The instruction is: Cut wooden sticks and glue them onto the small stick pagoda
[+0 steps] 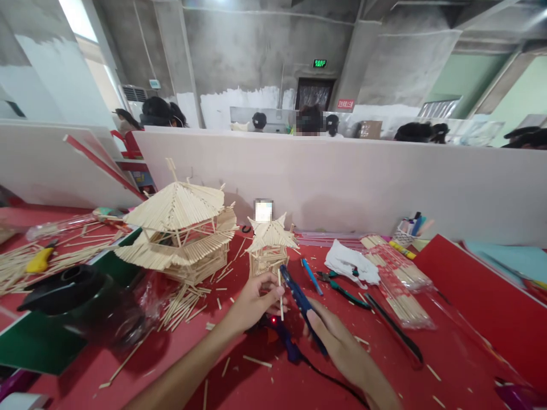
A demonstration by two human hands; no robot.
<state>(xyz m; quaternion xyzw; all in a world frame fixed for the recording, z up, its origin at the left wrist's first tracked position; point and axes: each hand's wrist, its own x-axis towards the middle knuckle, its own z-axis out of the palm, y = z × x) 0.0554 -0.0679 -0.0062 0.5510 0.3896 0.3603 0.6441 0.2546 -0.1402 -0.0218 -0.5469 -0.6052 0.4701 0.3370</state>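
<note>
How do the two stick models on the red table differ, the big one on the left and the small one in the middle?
The big model is clearly wider and taller than the small model.
The big model has two roof tiers; the small model shows one, its top blurred out.
The small model stands just beyond your left hand; the big model stands farther left.
Both are upright, with pale stick roofs.
</note>
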